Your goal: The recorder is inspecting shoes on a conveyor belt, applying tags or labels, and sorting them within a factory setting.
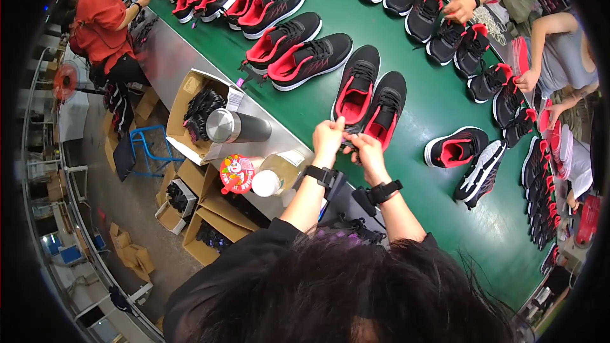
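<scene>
Green conveyor belt (438, 108): we pinch the black-and-red mesh sneaker (384, 109) heel with left hand (328, 138) and right hand (367, 150), probably gripping laces; keep both grips tight.

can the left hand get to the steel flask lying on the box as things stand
Probably yes: the left hand is at the heel of the black and red shoe, and the steel flask lies just to its left with nothing between them.

Single head-worn fisheye view, looking steeply down from above the wearer's hair (356, 286) onto the green counter (438, 108). Hands close below; counter edges bend toward the dark rim.
</scene>
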Tool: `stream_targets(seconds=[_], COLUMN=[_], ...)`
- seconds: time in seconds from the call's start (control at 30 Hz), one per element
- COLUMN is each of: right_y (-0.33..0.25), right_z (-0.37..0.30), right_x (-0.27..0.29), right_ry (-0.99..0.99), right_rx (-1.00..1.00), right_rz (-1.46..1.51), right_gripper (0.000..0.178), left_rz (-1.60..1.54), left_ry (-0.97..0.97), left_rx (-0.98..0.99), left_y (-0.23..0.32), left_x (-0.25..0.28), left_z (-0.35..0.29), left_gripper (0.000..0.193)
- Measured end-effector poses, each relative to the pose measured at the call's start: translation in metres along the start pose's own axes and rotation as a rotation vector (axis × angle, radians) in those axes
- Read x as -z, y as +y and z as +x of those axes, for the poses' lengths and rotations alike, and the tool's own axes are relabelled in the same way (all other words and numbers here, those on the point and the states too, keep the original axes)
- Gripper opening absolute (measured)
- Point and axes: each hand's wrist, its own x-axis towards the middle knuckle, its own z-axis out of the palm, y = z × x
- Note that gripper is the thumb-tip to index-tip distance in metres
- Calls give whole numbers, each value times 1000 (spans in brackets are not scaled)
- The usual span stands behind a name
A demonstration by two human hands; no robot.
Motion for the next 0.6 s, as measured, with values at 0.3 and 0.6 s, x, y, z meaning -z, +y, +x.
stream_targets(seconds=[0.3, 0.6], right_y=[17, 22], right_z=[-3, 15], right_x=[-1, -25], right_ry=[120, 76], right_rx=[70, -9], right_rz=[-90, 1], right_gripper=[23, 26], left_rz=[-473, -181], left_ry=[-210, 107], left_rx=[272, 176], left_y=[22, 40], left_x=[2, 8], left_z=[-29, -31], left_gripper=[41, 42])
